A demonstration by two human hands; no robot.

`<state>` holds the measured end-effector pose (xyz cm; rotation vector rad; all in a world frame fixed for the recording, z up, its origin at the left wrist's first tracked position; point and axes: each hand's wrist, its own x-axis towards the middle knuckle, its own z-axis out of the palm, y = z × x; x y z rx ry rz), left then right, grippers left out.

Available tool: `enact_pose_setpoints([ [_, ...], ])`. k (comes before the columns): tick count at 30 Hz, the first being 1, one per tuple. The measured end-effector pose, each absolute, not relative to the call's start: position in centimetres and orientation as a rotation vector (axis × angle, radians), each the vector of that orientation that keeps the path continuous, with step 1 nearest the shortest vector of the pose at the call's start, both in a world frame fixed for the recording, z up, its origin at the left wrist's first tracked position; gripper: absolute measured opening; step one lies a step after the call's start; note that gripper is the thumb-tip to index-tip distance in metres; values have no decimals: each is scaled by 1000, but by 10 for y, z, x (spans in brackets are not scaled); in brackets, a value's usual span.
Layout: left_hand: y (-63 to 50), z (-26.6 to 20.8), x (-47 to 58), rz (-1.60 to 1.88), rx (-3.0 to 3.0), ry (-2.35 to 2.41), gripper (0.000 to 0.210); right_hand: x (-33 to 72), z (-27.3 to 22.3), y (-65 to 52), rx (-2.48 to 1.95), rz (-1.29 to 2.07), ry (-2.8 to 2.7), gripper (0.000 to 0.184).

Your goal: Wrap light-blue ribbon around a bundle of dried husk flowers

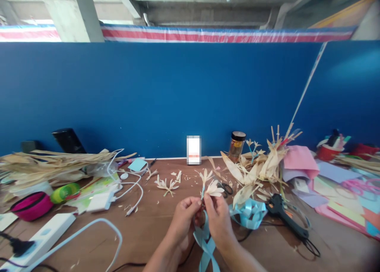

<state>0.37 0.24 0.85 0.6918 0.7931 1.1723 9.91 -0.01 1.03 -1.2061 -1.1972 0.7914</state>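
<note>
In front of me, my left hand [186,216] is closed in a pinch on a thin stem [203,192] wrapped in light blue ribbon, topped by a pale dried-husk flower [204,176]. My right hand [219,218] pinches a second, fuller husk flower [215,189] against that stem. From between the hands a light blue ribbon [204,246] hangs down in loops. More of this blue ribbon lies in a loose coil [251,213] just right of my right hand. Scissors [227,189] lie behind that hand, partly hidden. The stem's lower end is hidden by my fingers.
A black glue gun [286,216] rests at right, near dried husks [251,173] and coloured paper [299,161]. A lidded jar [236,145] stands behind. Loose husk flowers [168,185], a white cable [139,185] and a power strip [44,240] are left. A blue partition [166,94] closes the back.
</note>
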Motion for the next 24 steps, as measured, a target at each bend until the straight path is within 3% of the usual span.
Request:
enact_pose_setpoints([
  [10,-2,20,9,1332,836,1028,27,99,8,1,-1247,770,-1200,20],
  [24,-3,17,8,1415,979,1103,20,95,7,5,-1009,1161,-939,23],
])
